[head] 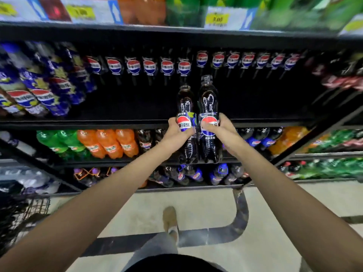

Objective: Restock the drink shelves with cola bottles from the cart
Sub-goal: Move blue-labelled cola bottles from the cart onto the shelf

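aloft — hands (pixel 176 132) grip cola bottles (pixel 209 101)

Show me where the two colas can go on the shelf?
The middle shelf has bare room before the back cola row, between blue-label bottles at left and pinkish bottles at right. The shelf below, with orange bottles, is packed.

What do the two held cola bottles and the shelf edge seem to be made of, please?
The left cola bottle and right cola bottle: likely clear glossy plastic; bright glints, dark drink showing through. Shelf edge: probably matte black painted metal; blur leaves it open.
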Available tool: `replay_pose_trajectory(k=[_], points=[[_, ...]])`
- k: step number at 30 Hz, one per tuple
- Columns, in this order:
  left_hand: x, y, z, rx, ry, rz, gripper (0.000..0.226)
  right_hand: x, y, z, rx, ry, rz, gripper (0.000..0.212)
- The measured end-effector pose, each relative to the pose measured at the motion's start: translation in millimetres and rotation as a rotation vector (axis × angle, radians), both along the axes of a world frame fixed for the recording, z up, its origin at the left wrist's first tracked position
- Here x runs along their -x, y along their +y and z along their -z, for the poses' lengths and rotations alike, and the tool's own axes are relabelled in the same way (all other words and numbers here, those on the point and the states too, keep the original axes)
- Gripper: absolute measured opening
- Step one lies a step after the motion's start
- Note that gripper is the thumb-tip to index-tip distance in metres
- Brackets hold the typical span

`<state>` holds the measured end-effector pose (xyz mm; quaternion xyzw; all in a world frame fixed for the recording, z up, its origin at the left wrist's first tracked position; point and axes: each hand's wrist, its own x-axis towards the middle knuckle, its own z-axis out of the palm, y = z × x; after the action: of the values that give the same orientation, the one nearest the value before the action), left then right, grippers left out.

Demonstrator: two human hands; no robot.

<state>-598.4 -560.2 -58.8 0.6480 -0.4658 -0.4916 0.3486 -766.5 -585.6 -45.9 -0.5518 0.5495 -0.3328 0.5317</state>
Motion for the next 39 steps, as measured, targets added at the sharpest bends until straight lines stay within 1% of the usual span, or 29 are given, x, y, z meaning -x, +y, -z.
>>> replay_pose_trajectory(k=[3,6,10,13,18,24,28,31,35,39], points=[[14.9,-39.4,-4.8,0.062,0.003,0.058,0.070,16.4,-32.2,-10.3,0.037,0.024,0.018,0.046],[25.3,-75.7,-7.8,0.133,0.004,0.090,0.073,25.9,-62.5,-18.9,0.089,0.031,0.053,0.040],[38.7,-115.3,-9.2,0.218,-0.032,0.096,0.080,34.6,-96.7,-16.6,0.179,0.031,0.121,0.048],[48.7,-135.1,-8.5,0.288,-0.055,0.075,0.080,43.2,-117.4,-11.9,0.204,-0.005,0.127,0.053],[61.6,-154.2,3.9,0.381,-0.092,0.083,0.079,58.6,-138.9,-2.6,0.227,0.015,0.100,0.055],[74.4,-162.4,13.8,0.464,-0.129,0.020,0.078,74.5,-164.1,-0.7,0.225,0.044,-0.024,0.056],[79.8,-164.2,17.3,0.450,-0.143,-0.027,0.080,81.4,-175.1,-2.9,0.209,0.072,-0.141,0.062],[82.5,-158.5,22.7,0.429,-0.115,-0.065,0.078,83.0,-175.0,7.0,0.213,0.072,-0.153,0.066],[85.9,-147.3,42.6,0.402,-0.104,-0.099,0.076,79.8,-162.4,40.9,0.192,0.051,-0.067,0.075],[86.5,-150.9,57.8,0.377,-0.142,-0.139,0.064,71.3,-160.6,71.5,0.214,0.040,0.065,0.065]])
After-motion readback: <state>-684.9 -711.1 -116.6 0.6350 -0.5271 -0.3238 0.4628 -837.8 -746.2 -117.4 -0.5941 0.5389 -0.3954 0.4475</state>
